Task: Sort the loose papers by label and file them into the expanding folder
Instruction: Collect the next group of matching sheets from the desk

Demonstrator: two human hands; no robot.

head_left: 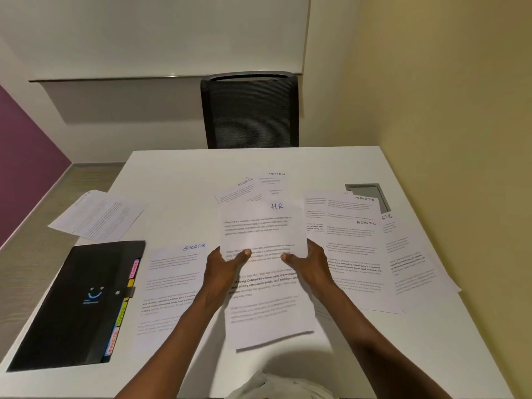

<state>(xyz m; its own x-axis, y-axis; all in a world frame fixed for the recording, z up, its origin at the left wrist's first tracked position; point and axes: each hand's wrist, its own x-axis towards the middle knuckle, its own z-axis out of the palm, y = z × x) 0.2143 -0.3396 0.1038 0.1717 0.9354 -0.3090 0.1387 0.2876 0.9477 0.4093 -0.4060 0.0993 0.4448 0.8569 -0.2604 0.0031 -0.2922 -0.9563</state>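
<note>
You're sorting: left hand [227,262] and right hand [309,260] pinch the HR sheet [260,226]. Next, probably start an HR pile; folder [83,306] waits closed at 9 o'clock.

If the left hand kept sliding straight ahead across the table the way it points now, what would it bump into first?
Probably the SPORTS sheet lying farther up the table, partly under the ADMIN sheet. The left hand grips the HR sheet and points that way; depth is hard to judge.

body text on sheets blurred [259,226], rightmost label cut to "rts" [387,216], folder tab words unreadable [122,313]
</note>
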